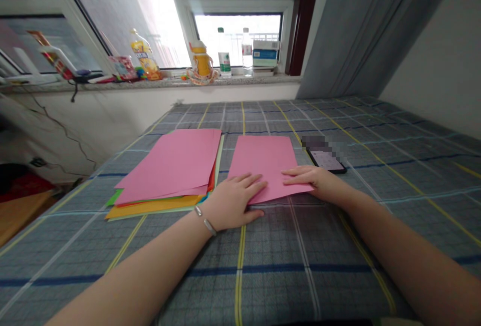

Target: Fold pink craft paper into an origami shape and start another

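Note:
A pink sheet of paper (263, 155) lies in front of me on the checked bed cover. My left hand (233, 200) rests flat on its near left part, fingers stretched out and the thumb past the near edge. A silver open bangle (205, 220) circles that wrist. At the sheet's right edge is my right hand (313, 180), with straight fingers lying over the paper; part of this hand is hidden by the near right corner. Left of the sheet sits a stack of coloured paper (173, 163), pink on top, with orange, green and red edges showing below.
A phone (326, 158) lies right of the sheet, partly pixelated. Beyond the bed cover (278, 276), a windowsill (173, 85) holds several bottles, a yellow cup (202, 60) and a box (265, 54). A grey curtain (361, 30) hangs at the right.

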`<state>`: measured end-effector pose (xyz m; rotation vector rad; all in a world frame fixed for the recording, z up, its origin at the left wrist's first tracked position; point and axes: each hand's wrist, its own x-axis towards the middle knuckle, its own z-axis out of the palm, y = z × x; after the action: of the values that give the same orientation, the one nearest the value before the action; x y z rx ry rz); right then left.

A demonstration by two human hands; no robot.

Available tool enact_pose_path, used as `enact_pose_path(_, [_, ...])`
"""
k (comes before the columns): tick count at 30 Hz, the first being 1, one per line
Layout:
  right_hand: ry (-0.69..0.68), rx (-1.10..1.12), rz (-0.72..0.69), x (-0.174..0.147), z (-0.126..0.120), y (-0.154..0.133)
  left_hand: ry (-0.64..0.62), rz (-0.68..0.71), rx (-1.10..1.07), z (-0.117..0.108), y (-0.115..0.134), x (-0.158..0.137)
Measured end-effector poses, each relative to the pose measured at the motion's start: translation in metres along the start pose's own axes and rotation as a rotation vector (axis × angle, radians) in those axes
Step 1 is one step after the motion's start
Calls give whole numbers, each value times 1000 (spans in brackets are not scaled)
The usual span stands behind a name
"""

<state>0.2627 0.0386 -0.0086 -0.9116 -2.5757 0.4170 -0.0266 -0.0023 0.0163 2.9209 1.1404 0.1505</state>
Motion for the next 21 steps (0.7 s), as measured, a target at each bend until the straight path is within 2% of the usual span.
enact_pose_path(3, [-51, 95, 33, -7, -5, 10, -80, -92, 17, -2, -13, -5])
enact_pose_path(5, [-72, 128, 51, -9, -7, 14, -161, -65, -11, -5, -21, -8])
enact_pose_path(8, [-82, 163, 65, -10, -8, 15, -205, -34, -73, -11, -31, -11])
enact_pose_path(13, [-64, 231, 111, -12, -11, 16, -198, 44, -202, -12, -46, -12])
enact_pose_path(15, [-79, 245, 125, -14, -13, 16, -148, 46, -217, -8, -52, -10])
enact_pose_path(17, [-94, 257, 130, -15, -14, 15, -79, 34, -187, -1, -55, -7])
enact_pose_path(21, [-137, 261, 141, -18, -20, 10, -54, 50, -101, 6, -52, -1])
